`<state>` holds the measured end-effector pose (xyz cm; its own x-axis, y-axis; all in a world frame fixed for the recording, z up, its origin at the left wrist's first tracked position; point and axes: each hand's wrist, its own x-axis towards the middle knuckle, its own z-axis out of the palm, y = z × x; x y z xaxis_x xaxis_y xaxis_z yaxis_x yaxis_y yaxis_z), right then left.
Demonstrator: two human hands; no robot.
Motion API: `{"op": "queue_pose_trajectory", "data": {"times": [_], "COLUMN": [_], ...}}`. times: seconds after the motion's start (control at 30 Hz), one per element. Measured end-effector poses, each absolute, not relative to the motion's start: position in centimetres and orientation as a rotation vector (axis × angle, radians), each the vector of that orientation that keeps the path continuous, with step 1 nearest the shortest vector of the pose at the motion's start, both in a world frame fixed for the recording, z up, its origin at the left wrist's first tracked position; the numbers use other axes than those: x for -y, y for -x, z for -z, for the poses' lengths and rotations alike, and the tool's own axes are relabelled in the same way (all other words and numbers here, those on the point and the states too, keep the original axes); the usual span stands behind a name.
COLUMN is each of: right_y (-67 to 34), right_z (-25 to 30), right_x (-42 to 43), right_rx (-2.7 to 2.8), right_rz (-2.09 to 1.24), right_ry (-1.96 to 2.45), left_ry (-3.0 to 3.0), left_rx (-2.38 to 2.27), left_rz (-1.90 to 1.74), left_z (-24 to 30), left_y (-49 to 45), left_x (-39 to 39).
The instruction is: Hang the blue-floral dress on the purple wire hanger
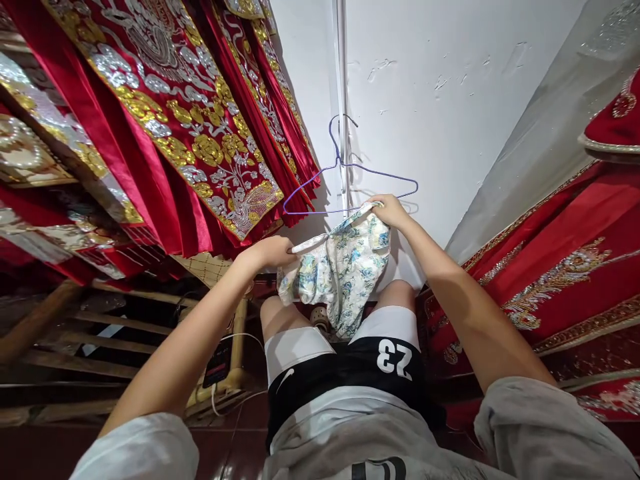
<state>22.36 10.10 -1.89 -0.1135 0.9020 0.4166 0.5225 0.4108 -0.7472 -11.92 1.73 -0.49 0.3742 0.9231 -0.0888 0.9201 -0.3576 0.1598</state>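
Observation:
A white garment with a blue and green floral print (350,267), which looks like a pair of shorts, hangs in front of my knees. My left hand (273,252) grips one end of its waistband. The other end is pinched by my right hand (390,212), which is higher up. The band slants upward from left to right between them, and the cloth droops in folds below. Just behind and above the waistband hangs a purple wire hanger (367,170) with nothing on it. My fingertips are partly hidden by the cloth.
Red garments with gold and silver embroidery (200,127) hang at left. More red beaded garments (565,287) are at right. A white wall (425,87) with a thin vertical strip stands ahead. Lower left are a bamboo frame (115,320), a phone (217,363) and a white cable (215,400).

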Motion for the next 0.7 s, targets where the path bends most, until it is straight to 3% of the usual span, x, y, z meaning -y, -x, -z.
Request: {"op": "queue_pose_trajectory", "data": {"times": [0.13,0.37,0.7], "right_y": [-24.6,-24.4,-27.8], "right_z": [1.6,0.6,0.0], "right_x": [-9.0,-6.3,-5.2], "right_rx": [1.776,1.866,1.468], "right_rz": [-0.492,-0.667,-0.345], "right_ry": [1.264,1.182,1.284], "left_ry": [-2.416,-2.547,-2.571], "left_rx": [-1.944,-1.457,-1.464], "left_rz": [-0.063,-1.081,-1.040], "left_z": [-0.4,-3.1,-5.0], "left_y": [12.7,9.9,10.5], "left_x": [-2.1,-3.4,-5.9]}}
